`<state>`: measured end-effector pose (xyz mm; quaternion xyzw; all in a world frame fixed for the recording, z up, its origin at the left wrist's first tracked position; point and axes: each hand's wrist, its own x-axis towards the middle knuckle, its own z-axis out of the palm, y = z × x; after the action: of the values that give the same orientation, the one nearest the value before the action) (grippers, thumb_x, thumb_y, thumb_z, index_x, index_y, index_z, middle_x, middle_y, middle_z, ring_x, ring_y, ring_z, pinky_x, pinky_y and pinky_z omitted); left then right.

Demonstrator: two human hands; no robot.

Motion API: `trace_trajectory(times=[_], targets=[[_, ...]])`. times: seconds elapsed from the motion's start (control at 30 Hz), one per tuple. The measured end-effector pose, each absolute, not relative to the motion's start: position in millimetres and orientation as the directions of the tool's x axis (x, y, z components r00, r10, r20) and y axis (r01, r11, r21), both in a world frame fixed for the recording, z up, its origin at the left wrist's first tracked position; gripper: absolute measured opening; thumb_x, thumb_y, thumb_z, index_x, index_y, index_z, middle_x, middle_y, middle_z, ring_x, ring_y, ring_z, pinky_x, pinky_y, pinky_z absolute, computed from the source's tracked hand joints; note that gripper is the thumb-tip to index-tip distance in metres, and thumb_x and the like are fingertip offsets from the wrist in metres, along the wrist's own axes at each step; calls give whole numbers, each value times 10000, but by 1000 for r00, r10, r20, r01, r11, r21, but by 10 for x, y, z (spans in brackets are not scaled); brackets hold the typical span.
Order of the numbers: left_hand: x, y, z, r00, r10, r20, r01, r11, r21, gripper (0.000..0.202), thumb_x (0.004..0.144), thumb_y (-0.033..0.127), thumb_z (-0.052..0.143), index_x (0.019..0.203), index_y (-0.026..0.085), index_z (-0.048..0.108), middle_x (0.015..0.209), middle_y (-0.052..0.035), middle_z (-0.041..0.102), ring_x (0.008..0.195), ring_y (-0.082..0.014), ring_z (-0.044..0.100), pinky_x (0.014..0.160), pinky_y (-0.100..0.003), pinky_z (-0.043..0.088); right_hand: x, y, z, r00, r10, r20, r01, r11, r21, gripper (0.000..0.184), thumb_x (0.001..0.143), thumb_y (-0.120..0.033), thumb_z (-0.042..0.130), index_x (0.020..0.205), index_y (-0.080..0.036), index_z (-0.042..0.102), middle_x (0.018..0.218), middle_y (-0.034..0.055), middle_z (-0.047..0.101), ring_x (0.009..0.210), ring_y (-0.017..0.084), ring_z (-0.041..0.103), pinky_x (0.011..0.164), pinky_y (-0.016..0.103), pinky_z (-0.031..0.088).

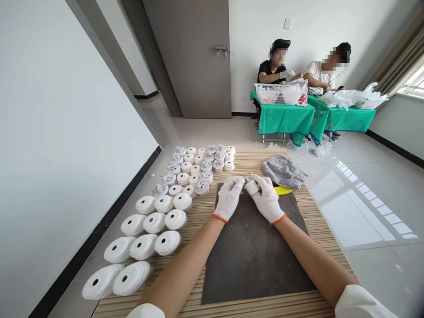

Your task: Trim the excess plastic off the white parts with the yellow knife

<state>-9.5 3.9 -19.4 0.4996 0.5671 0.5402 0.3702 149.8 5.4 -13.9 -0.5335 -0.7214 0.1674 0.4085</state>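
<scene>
White plastic forms a short, stubby cylinder (252,187), held over the top edge of a dark grey rectangular mat (251,265). The white-gloved left hand (228,198) and white-gloved right hand (267,198) have their fingers clamped around it, though the gloves hide much of it. It seems light, stiff and slightly slippery, best gripped by its curved side. Left of the mat lie rows of round white plastic housings (175,191) and domed white covers (143,246); beyond it, a folded grey knit cloth (283,171) and a yellow plastic scraper (284,190).
</scene>
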Motion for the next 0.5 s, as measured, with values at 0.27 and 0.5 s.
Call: trace_trajectory(times=[0.27,0.5], targets=[[-88,33,-177,-253,958,133,187,-86,979,223,905,431,660,946,240,768,993,-38,746,969,-191,661,939,-332,512,1489,55,-170,-104,895,434,646,392,-655,389,929,-284,613,1314,-293,663,1153,70,628,1034,221,675,899,373,566],[-86,51,-223,-272,950,154,133,-121,984,202,869,385,707,980,224,756,1047,-55,746,1009,-195,659,971,-344,506,1497,79,-205,-105,890,444,641,402,-654,413,918,-268,614,1329,-278,658,1150,74,628,1023,226,680,927,397,564]])
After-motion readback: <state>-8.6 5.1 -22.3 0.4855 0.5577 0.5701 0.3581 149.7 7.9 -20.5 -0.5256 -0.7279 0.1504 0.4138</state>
